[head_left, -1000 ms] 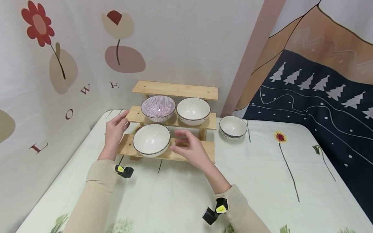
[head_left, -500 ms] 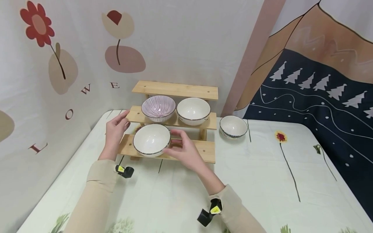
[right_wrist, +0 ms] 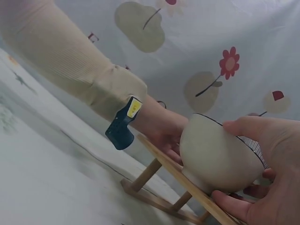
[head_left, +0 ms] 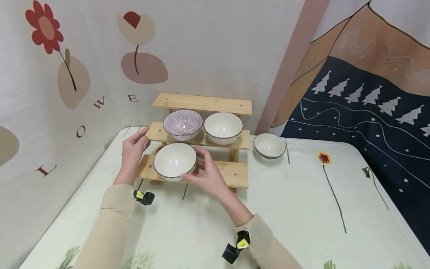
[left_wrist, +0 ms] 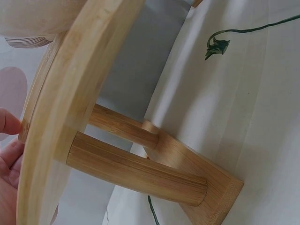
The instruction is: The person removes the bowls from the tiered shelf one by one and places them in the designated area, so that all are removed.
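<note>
A white bowl with a dark rim (head_left: 175, 160) sits on the lowest step of a three-step bamboo rack (head_left: 231, 173). My right hand (head_left: 209, 175) grips the bowl's right side, thumb at the front of the rim; in the right wrist view, fingers also reach under the bowl's wall (right_wrist: 215, 154). My left hand (head_left: 131, 155) holds the left end of the middle step, and the left wrist view has its fingertips at the edge of the board (left_wrist: 61, 126). On that middle step stand a purple-striped bowl (head_left: 183, 125) and a second white bowl (head_left: 223, 128).
A smaller white bowl (head_left: 269, 146) stands on the flower-print tablecloth (head_left: 295, 209) just right of the rack. The rack's top step (head_left: 205, 103) lies close to the printed cloth backdrop (head_left: 215, 48) behind. A dark cloth with trees (head_left: 356, 112) borders the right side.
My right hand has moved left from beside the bowl and taken hold of its right side. My left hand stays at the rack, and the bowls have not moved.
</note>
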`<action>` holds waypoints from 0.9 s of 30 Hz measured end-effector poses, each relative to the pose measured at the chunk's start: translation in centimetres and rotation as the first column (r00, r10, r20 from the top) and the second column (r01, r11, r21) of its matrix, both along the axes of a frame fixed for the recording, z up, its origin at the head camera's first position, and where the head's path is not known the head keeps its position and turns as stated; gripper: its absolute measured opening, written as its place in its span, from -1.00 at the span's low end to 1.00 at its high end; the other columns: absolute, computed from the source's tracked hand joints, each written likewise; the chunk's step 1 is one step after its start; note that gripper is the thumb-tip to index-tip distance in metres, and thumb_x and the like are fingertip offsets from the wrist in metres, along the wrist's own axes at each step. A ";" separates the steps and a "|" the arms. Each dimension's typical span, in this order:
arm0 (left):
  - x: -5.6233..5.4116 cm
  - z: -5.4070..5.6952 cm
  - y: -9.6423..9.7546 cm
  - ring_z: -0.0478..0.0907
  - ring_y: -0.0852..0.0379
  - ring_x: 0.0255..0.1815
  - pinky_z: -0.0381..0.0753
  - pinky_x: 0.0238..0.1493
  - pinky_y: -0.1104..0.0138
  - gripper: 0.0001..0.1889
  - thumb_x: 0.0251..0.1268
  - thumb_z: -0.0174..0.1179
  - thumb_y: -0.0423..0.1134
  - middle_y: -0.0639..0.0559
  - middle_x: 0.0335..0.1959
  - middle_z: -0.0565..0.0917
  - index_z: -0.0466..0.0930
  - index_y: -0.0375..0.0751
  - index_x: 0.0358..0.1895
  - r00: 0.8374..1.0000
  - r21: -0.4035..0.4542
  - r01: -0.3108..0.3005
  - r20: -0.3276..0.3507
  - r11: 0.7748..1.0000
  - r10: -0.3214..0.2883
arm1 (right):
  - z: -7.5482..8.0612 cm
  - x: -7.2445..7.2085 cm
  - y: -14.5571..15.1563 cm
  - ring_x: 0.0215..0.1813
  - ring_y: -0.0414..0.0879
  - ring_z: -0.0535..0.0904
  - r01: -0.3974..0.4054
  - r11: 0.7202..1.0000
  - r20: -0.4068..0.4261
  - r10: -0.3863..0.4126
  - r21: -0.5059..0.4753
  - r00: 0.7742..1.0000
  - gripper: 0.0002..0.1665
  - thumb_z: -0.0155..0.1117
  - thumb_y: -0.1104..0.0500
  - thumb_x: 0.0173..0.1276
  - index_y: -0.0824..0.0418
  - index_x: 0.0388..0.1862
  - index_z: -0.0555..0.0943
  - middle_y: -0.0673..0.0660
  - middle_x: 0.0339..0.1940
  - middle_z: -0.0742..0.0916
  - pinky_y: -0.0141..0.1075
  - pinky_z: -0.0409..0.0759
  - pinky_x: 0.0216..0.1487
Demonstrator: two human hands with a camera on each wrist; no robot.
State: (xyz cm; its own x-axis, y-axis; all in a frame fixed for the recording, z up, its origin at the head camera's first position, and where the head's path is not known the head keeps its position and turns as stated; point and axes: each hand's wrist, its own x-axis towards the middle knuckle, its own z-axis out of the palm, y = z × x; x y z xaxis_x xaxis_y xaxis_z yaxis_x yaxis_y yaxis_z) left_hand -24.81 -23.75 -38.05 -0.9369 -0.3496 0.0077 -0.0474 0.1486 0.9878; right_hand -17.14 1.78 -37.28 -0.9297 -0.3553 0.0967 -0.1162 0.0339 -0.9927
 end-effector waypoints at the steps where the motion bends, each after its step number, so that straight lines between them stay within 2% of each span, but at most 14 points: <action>1: 0.0 0.0 0.0 0.42 0.02 0.45 0.53 0.40 0.39 -0.51 0.49 -0.07 -0.20 -0.06 0.51 0.37 0.40 -0.13 0.43 1.000 0.007 0.000 0.000 1.000 0.000 | 0.0 0.0 -0.1 0.38 0.20 0.46 -0.002 1.000 0.001 0.002 -0.004 1.000 0.06 0.51 0.35 0.12 0.18 0.54 0.14 0.31 0.46 0.40 -0.17 0.73 0.22; 6: -0.1 0.1 0.0 0.44 0.06 0.43 0.53 0.40 0.39 -0.52 0.49 -0.05 -0.21 -0.07 0.50 0.38 0.40 -0.15 0.43 1.000 0.028 0.001 -0.007 1.000 -0.001 | -0.2 -0.1 -0.6 0.35 0.17 0.49 0.011 1.000 -0.019 -0.011 0.018 1.000 0.10 0.53 0.30 0.12 0.16 0.56 0.11 0.33 0.43 0.42 -0.22 0.74 0.20; 13: -0.2 0.1 0.0 0.49 0.15 0.37 0.53 0.39 0.39 -0.52 0.48 -0.03 -0.22 -0.06 0.50 0.39 0.41 -0.15 0.42 1.000 0.057 -0.003 -0.005 0.998 0.004 | -0.4 -0.1 -1.1 0.37 0.17 0.47 0.045 0.998 -0.039 -0.043 0.045 0.998 0.12 0.52 0.23 0.15 0.15 0.58 0.08 0.33 0.44 0.42 -0.14 0.70 0.27; 17: -0.2 0.2 0.0 0.49 0.14 0.38 0.53 0.41 0.36 -0.52 0.48 -0.03 -0.23 -0.07 0.50 0.38 0.41 -0.16 0.42 1.000 0.051 -0.001 -0.008 0.999 0.002 | -0.4 0.0 -1.2 0.43 0.17 0.43 0.052 0.997 -0.054 -0.049 0.058 0.997 0.12 0.51 0.20 0.16 0.16 0.59 0.06 0.29 0.49 0.39 -0.03 0.54 0.45; 20: -0.1 0.2 0.0 0.47 0.10 0.40 0.52 0.41 0.35 -0.52 0.49 -0.04 -0.23 -0.07 0.50 0.38 0.40 -0.16 0.42 1.000 0.048 -0.001 -0.006 0.999 0.002 | -0.4 0.1 -1.3 0.46 0.15 0.40 0.053 0.997 -0.053 -0.050 0.064 0.997 0.13 0.51 0.18 0.16 0.16 0.59 0.05 0.26 0.52 0.36 -0.03 0.40 0.56; 23: -0.1 0.1 0.1 0.45 0.08 0.42 0.52 0.40 0.38 -0.52 0.49 -0.04 -0.22 -0.07 0.51 0.38 0.40 -0.14 0.43 1.000 0.046 -0.004 0.002 0.999 0.004 | -0.5 0.3 -1.4 0.46 0.13 0.40 0.059 0.996 -0.044 -0.056 0.066 0.997 0.15 0.52 0.17 0.16 0.14 0.60 0.03 0.25 0.52 0.35 -0.05 0.41 0.55; 27: -0.1 0.1 0.1 0.44 0.06 0.43 0.53 0.36 0.45 -0.52 0.49 -0.04 -0.22 -0.07 0.50 0.38 0.41 -0.15 0.42 1.000 0.052 -0.004 0.002 0.999 0.004 | -0.6 0.5 -1.6 0.44 0.08 0.41 0.074 0.995 -0.057 -0.070 0.068 0.996 0.22 0.57 0.17 0.10 0.09 0.61 0.02 0.20 0.51 0.36 -0.13 0.57 0.41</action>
State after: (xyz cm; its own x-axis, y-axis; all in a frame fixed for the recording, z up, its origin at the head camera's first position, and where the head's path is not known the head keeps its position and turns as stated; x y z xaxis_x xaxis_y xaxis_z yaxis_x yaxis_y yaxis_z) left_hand -24.86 -23.61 -37.99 -0.9353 -0.3536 -0.0128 -0.0501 0.0967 0.9941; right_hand -16.68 0.18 -37.88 -0.9471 -0.2956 0.1254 -0.1651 0.1134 -0.9797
